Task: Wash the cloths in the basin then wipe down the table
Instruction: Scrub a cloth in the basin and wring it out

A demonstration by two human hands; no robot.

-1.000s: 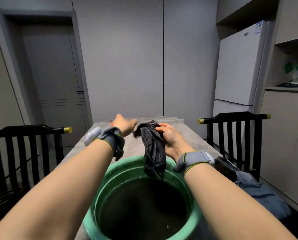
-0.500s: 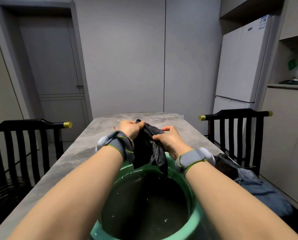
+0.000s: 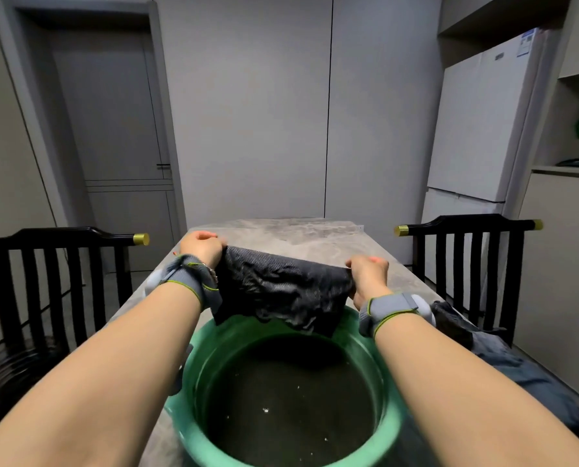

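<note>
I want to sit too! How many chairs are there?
2: the left chair stands beside the table, the right chair across from it. Others may be hidden out of view.

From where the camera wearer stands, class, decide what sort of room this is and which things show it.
Most likely a home kitchen-dining room: a white fridge stands at the right by built-in cabinets, and a grey stone-look dining table has black slatted chairs on both sides.

Dark cloth: coarse woven texture, matt. Basin: smooth green plastic. Worktop: grey stone-look surface. Chairs: glossy black wood.
</note>
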